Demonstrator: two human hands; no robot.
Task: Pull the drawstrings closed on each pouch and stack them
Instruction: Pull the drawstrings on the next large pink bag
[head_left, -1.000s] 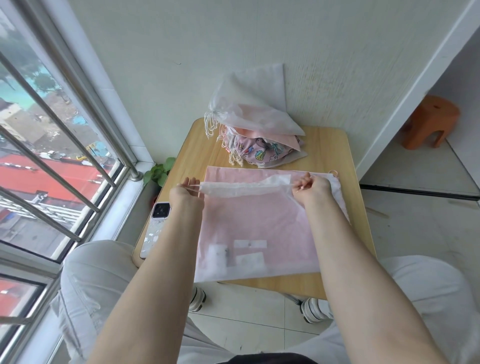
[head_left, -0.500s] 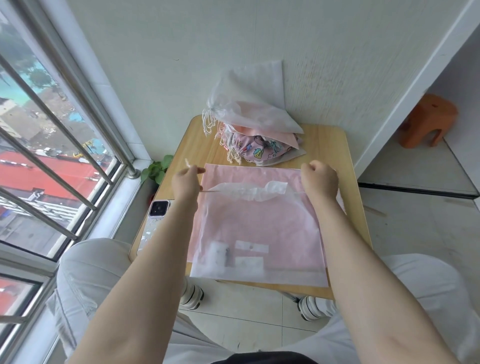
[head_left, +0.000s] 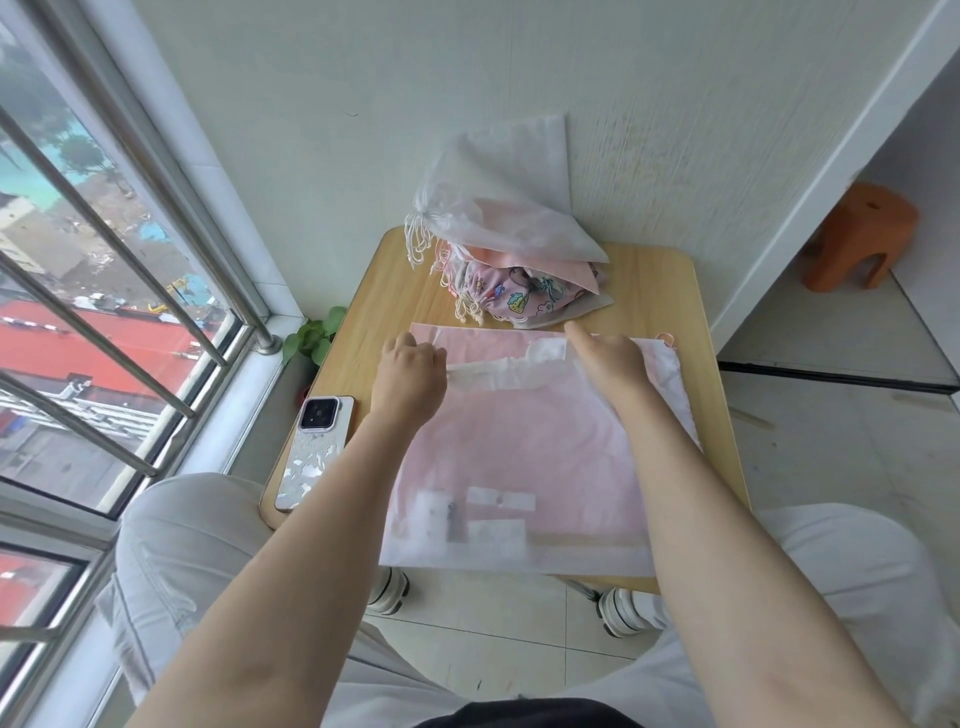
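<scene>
A large translucent white pouch with pink showing through lies flat on the small wooden table. Its top hem is bunched into a white ridge between my hands. My left hand is closed on the left end of that hem. My right hand rests on the right part of the hem, index finger stretched toward the far edge. At the table's back stands a stack of closed pouches, white on top, pink and cartoon-printed ones beneath, their cords hanging to the left.
A phone lies at the table's left edge. A barred window is on the left, with a small green plant at the sill. An orange stool stands on the tiled floor to the right. My knees flank the table.
The bunched hem has come down from the air onto the pouch. My left hand moved right and lower; my right hand opened its grip and now presses on the hem.
</scene>
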